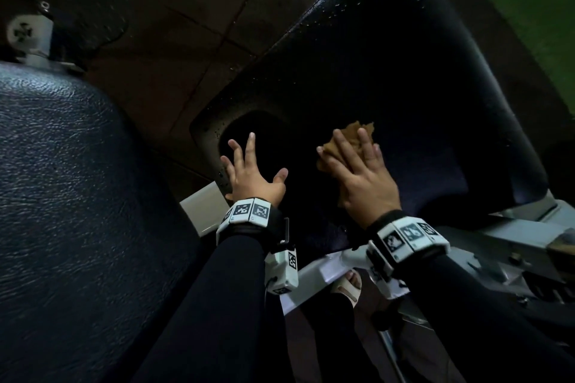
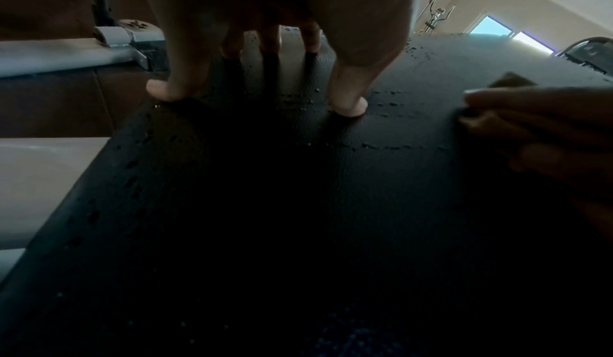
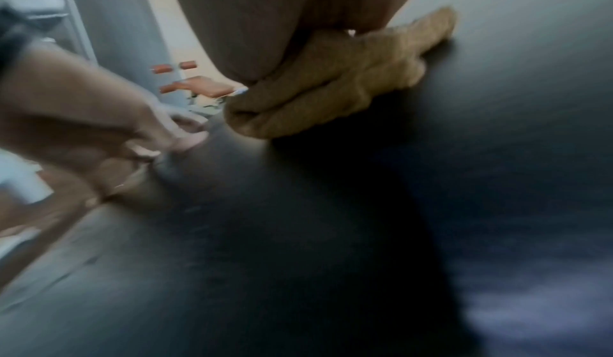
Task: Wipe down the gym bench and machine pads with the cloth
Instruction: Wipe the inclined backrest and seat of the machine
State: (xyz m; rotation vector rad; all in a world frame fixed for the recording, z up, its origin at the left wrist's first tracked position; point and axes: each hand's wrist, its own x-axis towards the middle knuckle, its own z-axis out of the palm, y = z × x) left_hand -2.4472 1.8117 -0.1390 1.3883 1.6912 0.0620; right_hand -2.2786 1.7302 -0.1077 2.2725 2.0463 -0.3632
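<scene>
We press the tan cloth (image 1: 348, 146) flat under our right hand (image 1: 361, 177), fingers straight, mid tabletop (image 1: 404, 78). Left hand (image 1: 252, 174) braces, splayed, at nine o'clock. We should sweep toward the droplets at twelve o'clock.

A crumpled tan cloth (image 1: 348, 146) lies flat on the droplet-speckled black bench pad (image 1: 404, 87).

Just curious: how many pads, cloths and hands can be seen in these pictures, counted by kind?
Black pads: 2, the wet pad being wiped and a second pad on the left.
Tan cloths: 1, the cloth under the right hand.
Hands: 2, that one and the left hand, fingers spread on the wet pad.
Total: 5.
</scene>
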